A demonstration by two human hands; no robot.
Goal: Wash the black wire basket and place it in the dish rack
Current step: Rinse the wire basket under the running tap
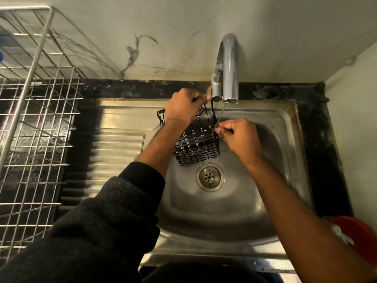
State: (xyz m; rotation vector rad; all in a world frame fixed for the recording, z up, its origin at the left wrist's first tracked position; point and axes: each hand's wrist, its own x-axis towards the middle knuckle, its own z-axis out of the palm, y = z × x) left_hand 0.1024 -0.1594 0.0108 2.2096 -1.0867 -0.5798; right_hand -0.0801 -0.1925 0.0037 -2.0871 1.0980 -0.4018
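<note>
We reach both arms forward. Our left hand (182, 108), its forearm bare below a pushed-up dark knit sleeve (114, 211), is curled into a fist, knuckles up, gripping thin wire. Our right hand (237, 135), arm bare, sits lower and to the right, fingers curled, thumb and forefinger pinching a wire.

A pale marble-veined wall (163, 33) backs a dark stone counter (142, 88); the light is dim and warm; a red tub (355, 235) sits lower right.
</note>
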